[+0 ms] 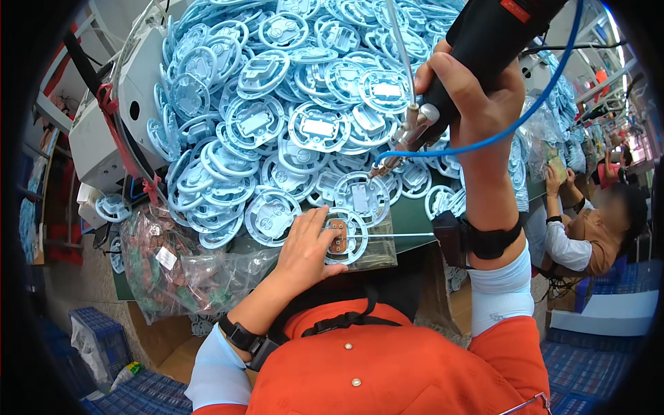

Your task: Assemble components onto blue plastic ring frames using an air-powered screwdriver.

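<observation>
My left hand (304, 243) holds down a light-blue round plastic part (355, 257) at the bench's near edge. Its fingers lie over the left rim, with the thumb beside a small brown circuit board (337, 236) set in the part. Up at the right, my right hand (477, 90) is wrapped round a black power screwdriver (477, 41). A blue hose (498, 133) loops from its metal nose. The screwdriver's tip is above and to the right of the held part, apart from it.
A big heap of similar light-blue parts (277, 117) covers the bench. Clear bags of circuit boards (173, 266) lie at left, near a white machine housing (114, 128). Another person (577, 238) works at far right. Blue plaid-patterned crates (100, 339) stand at lower left.
</observation>
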### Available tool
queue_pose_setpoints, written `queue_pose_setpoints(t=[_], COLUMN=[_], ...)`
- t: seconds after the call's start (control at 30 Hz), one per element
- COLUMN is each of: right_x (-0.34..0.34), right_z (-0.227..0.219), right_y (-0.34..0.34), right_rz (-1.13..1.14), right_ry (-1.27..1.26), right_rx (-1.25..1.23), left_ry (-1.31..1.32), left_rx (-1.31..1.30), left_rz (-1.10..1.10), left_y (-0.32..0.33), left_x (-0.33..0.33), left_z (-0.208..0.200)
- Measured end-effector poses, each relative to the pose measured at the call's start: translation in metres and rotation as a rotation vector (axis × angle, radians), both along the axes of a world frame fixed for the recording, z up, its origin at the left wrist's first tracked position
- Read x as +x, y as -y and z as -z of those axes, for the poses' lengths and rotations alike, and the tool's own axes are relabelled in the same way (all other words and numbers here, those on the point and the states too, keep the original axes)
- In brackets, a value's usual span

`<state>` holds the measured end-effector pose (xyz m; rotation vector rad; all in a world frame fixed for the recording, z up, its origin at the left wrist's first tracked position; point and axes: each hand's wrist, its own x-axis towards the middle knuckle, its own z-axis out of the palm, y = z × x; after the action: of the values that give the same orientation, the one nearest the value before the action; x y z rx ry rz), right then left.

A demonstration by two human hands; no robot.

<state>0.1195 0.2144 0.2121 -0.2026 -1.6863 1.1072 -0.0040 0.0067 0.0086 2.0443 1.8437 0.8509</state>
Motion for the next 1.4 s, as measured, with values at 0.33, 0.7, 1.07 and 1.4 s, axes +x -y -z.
queue_pose_setpoints(t=[0.33,0.7,1.07,1.4], right_x=[0.011,0.001,-0.005,-0.007], right_z=[-0.010,-0.011,0.029,0.035], right_y=[-0.014,0.043,0.063,0.064], right_rz=[0.088,-0.033,-0.067,-0.058], right_ry=[0.079,0.038,0.069,0.091], right_rx=[0.091,-0.088,-0.230,-0.208], left_ry=[0.013,0.022,0.038,0.036], left_rx=[0.041,0.034,0.024,-0.027], left_rz=[0.007,0.007,-0.002,-0.010], left_y=[0.005,0.001,0.002,0.003], left_x=[0.000,0.000,0.000,0.001], left_z=[0.000,0.003,0.002,-0.002])
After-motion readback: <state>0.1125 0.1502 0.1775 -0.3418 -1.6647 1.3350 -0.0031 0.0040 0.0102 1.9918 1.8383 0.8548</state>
